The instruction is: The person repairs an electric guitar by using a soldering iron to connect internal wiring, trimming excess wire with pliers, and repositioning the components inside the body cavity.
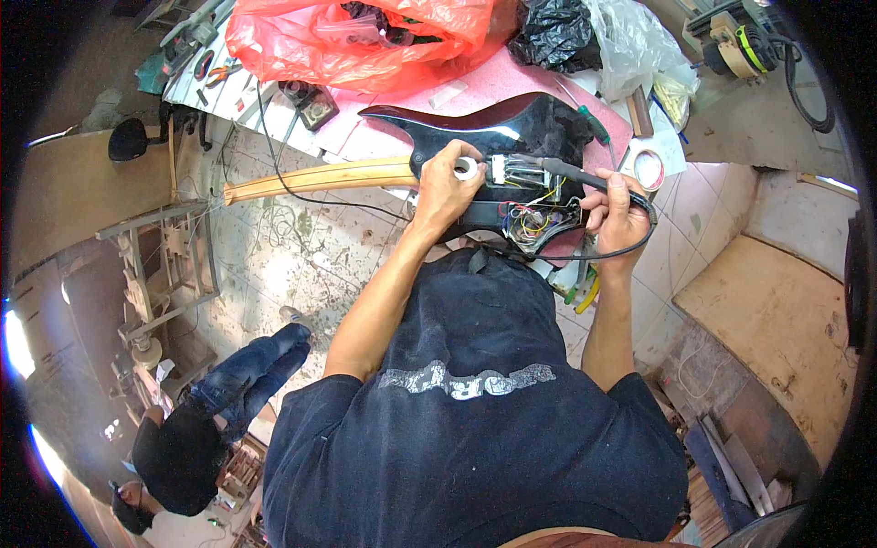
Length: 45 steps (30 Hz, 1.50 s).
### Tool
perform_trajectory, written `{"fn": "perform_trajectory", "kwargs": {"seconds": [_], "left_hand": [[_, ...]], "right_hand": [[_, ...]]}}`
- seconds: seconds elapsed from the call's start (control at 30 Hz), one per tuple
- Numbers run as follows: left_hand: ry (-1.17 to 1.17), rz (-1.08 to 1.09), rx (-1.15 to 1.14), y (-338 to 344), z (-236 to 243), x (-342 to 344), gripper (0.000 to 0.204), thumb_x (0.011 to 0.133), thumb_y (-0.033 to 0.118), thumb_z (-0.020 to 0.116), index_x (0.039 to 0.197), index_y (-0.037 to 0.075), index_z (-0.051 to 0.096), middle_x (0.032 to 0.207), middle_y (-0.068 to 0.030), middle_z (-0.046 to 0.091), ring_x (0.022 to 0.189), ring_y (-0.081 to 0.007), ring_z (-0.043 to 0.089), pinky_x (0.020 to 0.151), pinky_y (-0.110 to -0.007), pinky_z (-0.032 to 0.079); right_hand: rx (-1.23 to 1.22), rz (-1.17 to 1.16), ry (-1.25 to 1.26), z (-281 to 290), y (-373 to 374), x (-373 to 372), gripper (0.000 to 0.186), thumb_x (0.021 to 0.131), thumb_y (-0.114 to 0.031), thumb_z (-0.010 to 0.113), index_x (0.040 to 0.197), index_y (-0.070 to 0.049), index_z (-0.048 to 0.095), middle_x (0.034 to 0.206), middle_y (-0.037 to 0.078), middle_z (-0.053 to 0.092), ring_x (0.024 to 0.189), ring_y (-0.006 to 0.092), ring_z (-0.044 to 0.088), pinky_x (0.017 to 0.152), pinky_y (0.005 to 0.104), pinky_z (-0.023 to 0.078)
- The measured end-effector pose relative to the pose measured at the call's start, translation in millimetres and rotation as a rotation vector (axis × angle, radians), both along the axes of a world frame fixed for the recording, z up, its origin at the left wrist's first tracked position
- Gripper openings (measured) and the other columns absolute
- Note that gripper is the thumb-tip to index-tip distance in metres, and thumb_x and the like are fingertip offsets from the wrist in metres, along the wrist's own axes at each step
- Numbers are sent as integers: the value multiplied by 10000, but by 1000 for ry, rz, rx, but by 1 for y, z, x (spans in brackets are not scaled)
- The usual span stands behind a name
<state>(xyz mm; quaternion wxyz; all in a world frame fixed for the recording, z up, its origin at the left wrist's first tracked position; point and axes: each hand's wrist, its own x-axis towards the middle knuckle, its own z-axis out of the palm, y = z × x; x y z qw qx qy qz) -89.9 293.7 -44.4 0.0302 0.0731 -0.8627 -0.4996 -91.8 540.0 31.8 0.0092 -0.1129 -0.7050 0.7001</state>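
A dark, glossy electric guitar [457, 128] lies face down with its pale wooden neck [320, 178] pointing left. My left hand [440, 194] is closed around a small white spool [467, 169] beside a cavity in the guitar's back. In my right hand [618, 217] is a soldering iron [585, 175], its dark handle angled left over the body. The iron's tip is near the springs [523, 170] in the upper cavity; whether it touches them I cannot tell. Loose coloured wires [541, 222] show in the lower cavity.
A red plastic bag [365, 55] sits at the back, with a black bag [553, 36] and a clear bag [630, 46] next to it. A green-handled screwdriver [594, 125] and tape roll [649, 169] lie right. A black cable [274, 164] crosses the neck. Another person [187, 447] is at lower left.
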Motion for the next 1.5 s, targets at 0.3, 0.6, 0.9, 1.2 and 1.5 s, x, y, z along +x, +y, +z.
{"fn": "perform_trajectory", "kwargs": {"seconds": [0.3,0.6,0.9,1.2,1.5], "left_hand": [[45,375,141,-107,-40,-4,286,898,195,753,1082,16,628,1011,-111,654,917,-202,620,808,-340,515],[22,317,-391,-181,-43,-23,398,834,179,829,1158,53,635,1121,-146,669,1020,-316,669,921,-437,508],[336,419,-580,-136,-39,-11,367,826,250,833,1101,54,690,1039,-186,665,999,-367,620,860,-455,496],[56,7,-379,25,8,20,201,814,289,807,892,103,807,902,-117,587,927,-305,582,830,-434,452],[14,23,-436,43,2,16,182,808,259,785,902,105,813,921,-107,613,957,-297,601,835,-443,427]], "right_hand": [[-5,-85,77,-2,12,2,343,1081,-316,535,1117,-6,678,677,85,676,464,43,491,441,188,367],[-46,-83,127,-4,13,4,360,1080,-294,518,1118,29,670,673,104,672,462,64,492,458,196,383],[-19,-127,144,2,28,7,371,1078,-295,519,1095,44,669,651,106,666,450,67,490,455,203,379],[-53,-129,150,3,24,3,372,1073,-298,532,1086,50,664,651,111,665,443,76,492,450,205,378],[-70,-128,138,0,36,4,360,1072,-296,533,1076,35,673,640,98,658,442,70,487,448,204,375]]}}
